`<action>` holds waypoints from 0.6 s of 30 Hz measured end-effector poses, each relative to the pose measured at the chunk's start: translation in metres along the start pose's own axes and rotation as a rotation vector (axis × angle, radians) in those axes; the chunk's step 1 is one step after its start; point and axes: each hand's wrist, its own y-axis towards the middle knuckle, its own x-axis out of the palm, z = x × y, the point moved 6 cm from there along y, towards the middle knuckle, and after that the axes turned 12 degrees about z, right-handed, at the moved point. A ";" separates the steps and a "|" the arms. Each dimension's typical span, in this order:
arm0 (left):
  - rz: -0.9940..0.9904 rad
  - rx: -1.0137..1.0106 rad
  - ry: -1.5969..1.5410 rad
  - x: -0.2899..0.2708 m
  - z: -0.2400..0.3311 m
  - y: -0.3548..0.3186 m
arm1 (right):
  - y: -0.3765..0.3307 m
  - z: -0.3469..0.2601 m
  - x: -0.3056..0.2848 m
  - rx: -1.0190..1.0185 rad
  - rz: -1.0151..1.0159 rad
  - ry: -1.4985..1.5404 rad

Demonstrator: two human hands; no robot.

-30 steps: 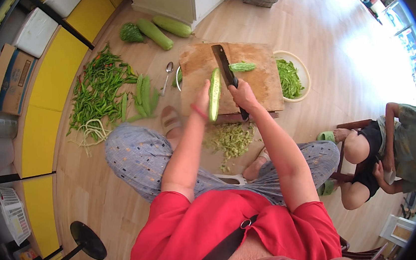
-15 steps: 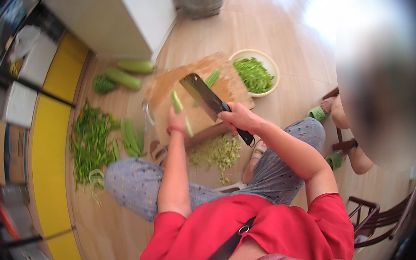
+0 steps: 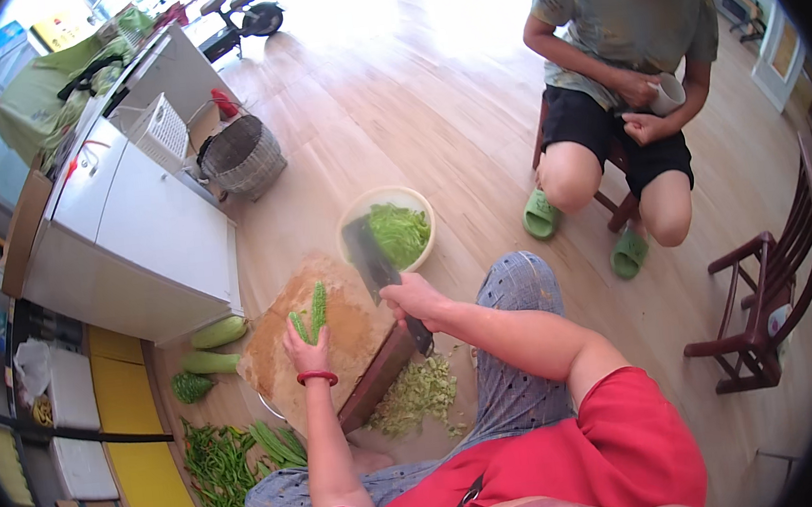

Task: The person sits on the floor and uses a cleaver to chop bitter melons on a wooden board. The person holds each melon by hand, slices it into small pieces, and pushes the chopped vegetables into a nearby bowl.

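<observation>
My left hand [image 3: 309, 349] is closed on two long, bumpy green bitter melon pieces [image 3: 318, 309], side by side over a worn wooden chopping board [image 3: 263, 341]. In my right hand [image 3: 417, 301] is the black handle of a cleaver [image 3: 367, 249]. Its dark, slightly blurred blade is raised off the board's right side and overlaps the near-left rim of a pale bowl [image 3: 434, 236]. Sliced green vegetable [image 3: 402, 234] fills the bowl. Pale green scraps [image 3: 415, 396] lie on the floor beside the board.
Whole gourds [image 3: 211, 360] and a heap of green peppers [image 3: 221, 467] lie left of the board. Beyond stand a white cabinet [image 3: 152, 258] and woven basket [image 3: 246, 161]. A seated person [image 3: 603, 68] holds a white mug; a wooden chair [image 3: 761, 288] stands at right.
The view has swung toward the room, showing more of the seated person. A second bitter melon piece, earlier lying on the board, is now in my left hand. The cleaver has moved toward the bowl.
</observation>
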 end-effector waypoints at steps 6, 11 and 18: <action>-0.793 -0.419 -2.212 -0.085 0.171 -0.008 | 0.001 -0.009 -0.006 -0.021 0.081 0.169; -0.867 -0.353 -2.496 -0.112 0.217 -0.003 | 0.008 -0.006 -0.008 -0.020 0.116 0.191; -0.797 -0.654 -2.586 -0.090 0.223 0.012 | 0.005 -0.005 0.000 0.002 0.072 0.210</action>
